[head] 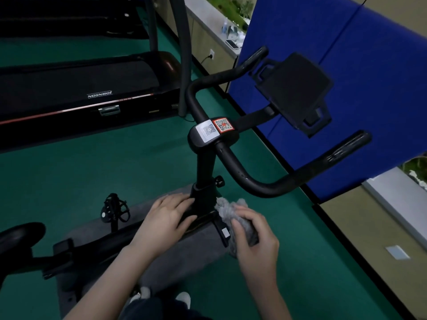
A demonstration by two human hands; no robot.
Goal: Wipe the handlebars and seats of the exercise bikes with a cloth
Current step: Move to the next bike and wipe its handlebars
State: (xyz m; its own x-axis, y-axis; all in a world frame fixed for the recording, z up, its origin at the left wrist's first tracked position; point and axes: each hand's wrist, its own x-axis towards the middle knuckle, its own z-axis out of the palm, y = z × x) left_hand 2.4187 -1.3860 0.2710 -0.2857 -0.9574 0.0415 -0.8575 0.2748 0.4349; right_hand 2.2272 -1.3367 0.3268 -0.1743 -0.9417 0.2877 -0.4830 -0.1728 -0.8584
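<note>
left hand flat on frame (right hand gripping cloth)

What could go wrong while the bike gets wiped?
The cloth is bunched up in the right hand, so it may wipe only a small patch of the handlebars. It could also snag on the knob on the post. Rubbing hard over the stickers might peel them.

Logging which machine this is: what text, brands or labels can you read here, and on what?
"NOSNHOJ" (JOHNSON, mirror-reversed): on the treadmill.
White QR sticker on the handlebars: too small to read.
Red QR sticker beside it: too small to read.
White label on the bike frame: blurred.
</note>
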